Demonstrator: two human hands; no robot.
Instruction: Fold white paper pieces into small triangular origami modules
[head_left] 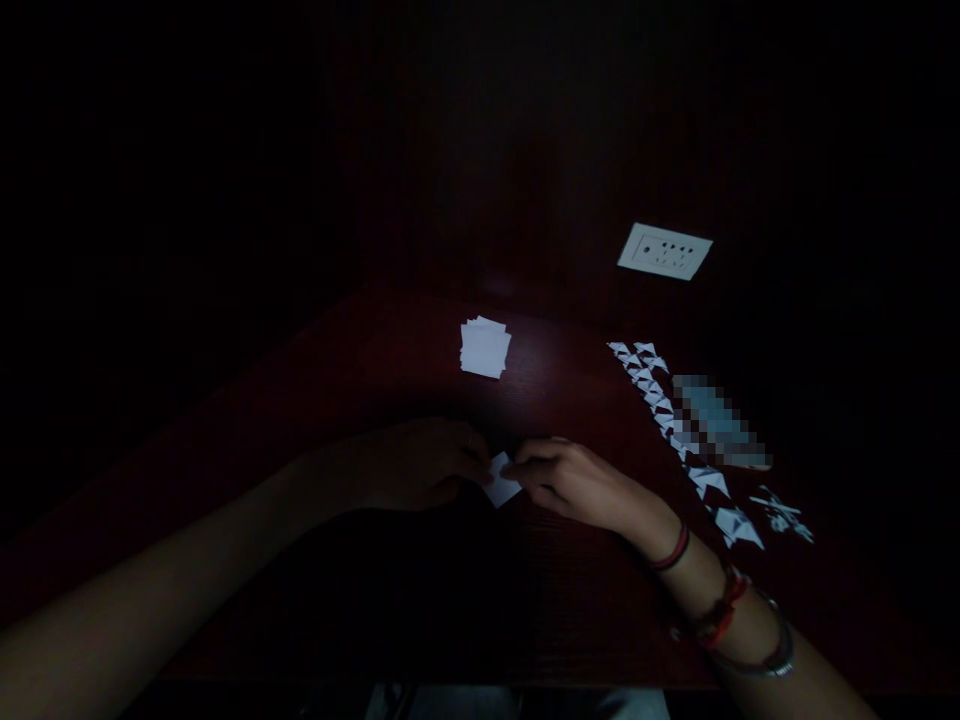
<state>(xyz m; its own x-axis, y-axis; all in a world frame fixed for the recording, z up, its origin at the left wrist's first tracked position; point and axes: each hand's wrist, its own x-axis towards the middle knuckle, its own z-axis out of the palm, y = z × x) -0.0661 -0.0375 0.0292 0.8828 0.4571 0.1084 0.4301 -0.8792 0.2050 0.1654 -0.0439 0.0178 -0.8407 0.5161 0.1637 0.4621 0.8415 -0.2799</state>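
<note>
A small white paper square (502,490) is held at mid-view, low over a dark red wood-grain tabletop (375,370); whether the table is touched by it can't be told. Its L edge is gripped by the L hand (442,465), w/ fingers curled nearly closed, though much of that hand is lost in shadow. Its R side is pinched by the R hand (577,485), thumb laid on the paper, other fingers bent. Nothing else is seen held.

Beyond the hands, a loose stack of white paper squares (484,350) is set, edges uneven. Off to the R, folded white paper pieces (645,380) are laid in a slanting row, w/ a pixelated flat object (720,420) just beside and a few thin white strips (782,513) near its close end. A white wall socket panel (666,251) is mounted above. On the R forearm (690,575), a thin dark band (679,550), a red bracelet (721,612) and a metal bangle (785,655) are worn.

Risks, as judged: b/c light is so poor, esp. on the L, the sheet's edges could be misaligned w/o being noticed. If the two grips are pulled unevenly, the paper could be skewed or torn. If the R forearm is swung outward, the nearest folded pieces and strips could be brushed out of place. If the stack is bumped, its top sheets could be slid off.
</note>
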